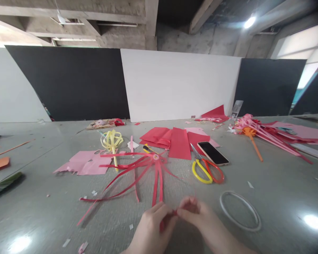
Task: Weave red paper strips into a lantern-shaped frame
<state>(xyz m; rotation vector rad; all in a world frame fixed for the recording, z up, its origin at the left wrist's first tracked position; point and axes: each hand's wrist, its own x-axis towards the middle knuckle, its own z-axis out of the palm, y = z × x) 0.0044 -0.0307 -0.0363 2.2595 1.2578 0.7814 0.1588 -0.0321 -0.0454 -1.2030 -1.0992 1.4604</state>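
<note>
My left hand point(157, 223) and my right hand point(199, 216) are close together at the near side of the table. Both are closed in a pinch on a red paper strip point(175, 212), much of it hidden by the fingers. Just beyond them lies a spread of red paper strips point(145, 178) joined at a small pale round centre point(155, 157). Some strips fan out to the left, and others run down toward my left hand. Scissors point(207, 171) with one yellow and one orange-red handle lie beyond my right hand.
A tape ring point(240, 211) lies right of my hands. Beyond are a phone point(213, 153), red paper sheets point(179, 143), pink paper point(82, 163), a yellow-handled cutter point(148, 148) and a yellow paper-strip shape point(111, 141). Pink and red strips point(267, 135) sit far right.
</note>
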